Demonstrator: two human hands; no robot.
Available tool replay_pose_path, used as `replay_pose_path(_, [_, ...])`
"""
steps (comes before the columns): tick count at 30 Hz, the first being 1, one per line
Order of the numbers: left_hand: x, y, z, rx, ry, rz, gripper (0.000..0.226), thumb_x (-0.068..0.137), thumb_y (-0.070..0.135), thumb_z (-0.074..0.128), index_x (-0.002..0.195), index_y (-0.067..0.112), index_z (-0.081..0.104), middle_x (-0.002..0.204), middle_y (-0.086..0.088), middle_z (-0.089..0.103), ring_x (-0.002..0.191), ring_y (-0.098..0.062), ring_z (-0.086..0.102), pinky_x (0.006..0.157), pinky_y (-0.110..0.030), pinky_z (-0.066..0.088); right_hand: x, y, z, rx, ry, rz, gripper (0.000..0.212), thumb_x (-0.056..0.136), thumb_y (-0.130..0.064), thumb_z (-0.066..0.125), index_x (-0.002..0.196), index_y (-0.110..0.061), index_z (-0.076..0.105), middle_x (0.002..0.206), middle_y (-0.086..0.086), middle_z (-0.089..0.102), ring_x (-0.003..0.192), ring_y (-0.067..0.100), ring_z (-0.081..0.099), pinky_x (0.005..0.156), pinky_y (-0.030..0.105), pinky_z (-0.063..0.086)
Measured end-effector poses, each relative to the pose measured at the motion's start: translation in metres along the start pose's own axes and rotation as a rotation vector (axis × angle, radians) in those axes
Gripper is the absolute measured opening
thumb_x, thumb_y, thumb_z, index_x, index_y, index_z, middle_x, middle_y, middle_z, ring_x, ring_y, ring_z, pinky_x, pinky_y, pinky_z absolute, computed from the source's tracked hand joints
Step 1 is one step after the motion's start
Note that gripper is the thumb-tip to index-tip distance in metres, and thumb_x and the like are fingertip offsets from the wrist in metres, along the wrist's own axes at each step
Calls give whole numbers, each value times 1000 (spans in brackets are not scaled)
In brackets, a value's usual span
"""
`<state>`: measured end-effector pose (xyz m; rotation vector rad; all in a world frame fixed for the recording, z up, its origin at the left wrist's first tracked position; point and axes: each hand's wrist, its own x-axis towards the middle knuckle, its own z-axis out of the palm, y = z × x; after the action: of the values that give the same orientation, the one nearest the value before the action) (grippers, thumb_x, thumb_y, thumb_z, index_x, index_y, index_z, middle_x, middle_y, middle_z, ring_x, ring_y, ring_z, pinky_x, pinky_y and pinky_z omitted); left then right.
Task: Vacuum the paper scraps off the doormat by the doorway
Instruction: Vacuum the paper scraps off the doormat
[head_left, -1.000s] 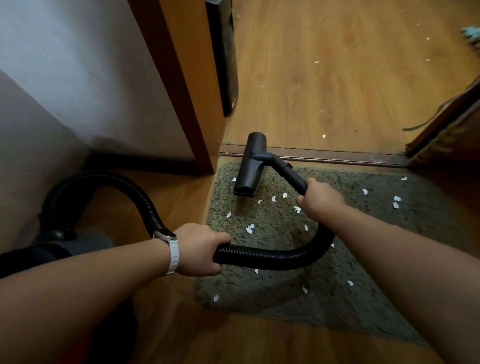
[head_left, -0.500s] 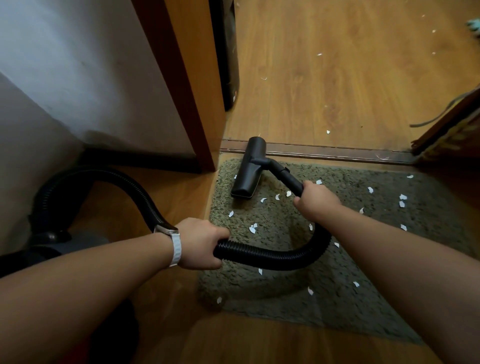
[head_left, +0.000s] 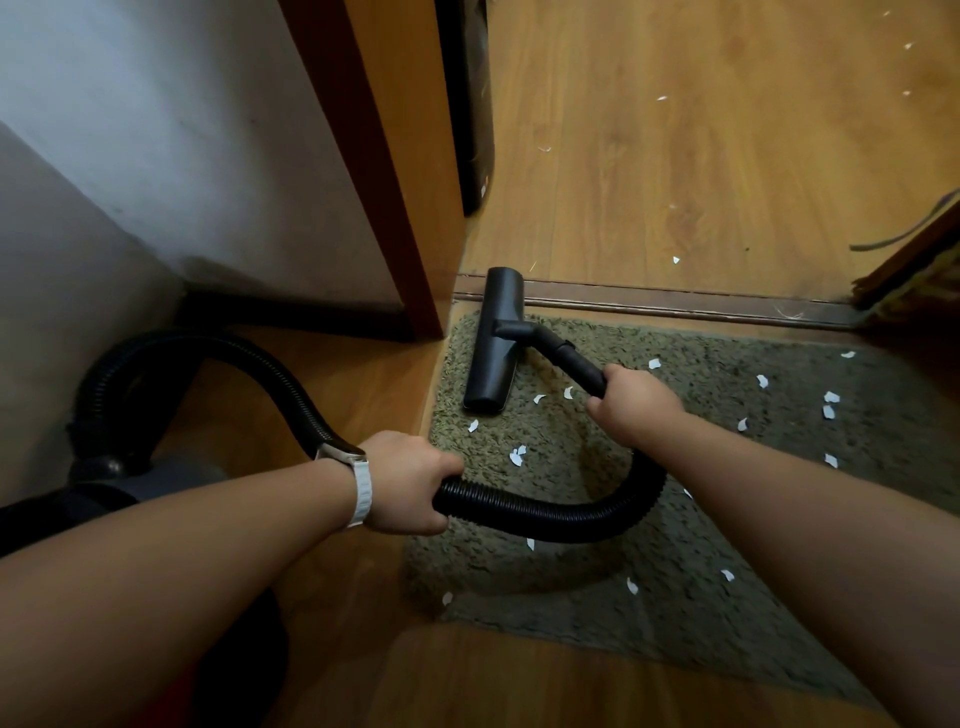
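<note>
Vacuum body (head_left: 171, 475): I see only a sliver; left forearm (head_left: 208, 551) covers it, left edge crops the rest.

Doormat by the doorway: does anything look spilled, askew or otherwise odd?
White paper scraps lie scattered across the doormat, and a few more dot the wooden floor past the threshold strip. The vacuum head sits with its far end off the mat, over that strip. Nothing looks damaged.
</note>
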<state>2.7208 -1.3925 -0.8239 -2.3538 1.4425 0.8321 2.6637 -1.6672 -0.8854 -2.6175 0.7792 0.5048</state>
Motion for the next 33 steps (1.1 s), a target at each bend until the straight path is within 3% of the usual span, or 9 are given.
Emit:
replay_pose_path(10, [2, 4, -3, 0, -14, 5, 18, 81, 46, 58, 90, 32, 50, 78, 9, 60, 69, -10, 59, 67, -33, 56, -2, -5, -8, -98, 35, -53, 22, 97, -35, 50, 111, -19, 46, 78, -1, 53, 67, 20, 56, 54, 30, 43])
replay_pose_path(17, [-5, -1, -1, 19, -54, 11, 18, 80, 45, 59, 89, 31, 51, 79, 9, 60, 73, -11, 61, 71, -34, 56, 4, -3, -2, 179, -92, 25, 24, 89, -35, 59, 108, -20, 56, 84, 1, 60, 69, 18, 60, 56, 28, 43])
replay_pose_path(33, [-11, 0, 0, 24, -28, 20, 18, 81, 45, 59, 89, 31, 50, 76, 9, 57, 69, -12, 59, 68, -33, 55, -3, -24, -4, -97, 50, -114, 20, 95, -36, 53, 108, -21, 47, 78, -2, 53, 68, 19, 57, 55, 30, 45])
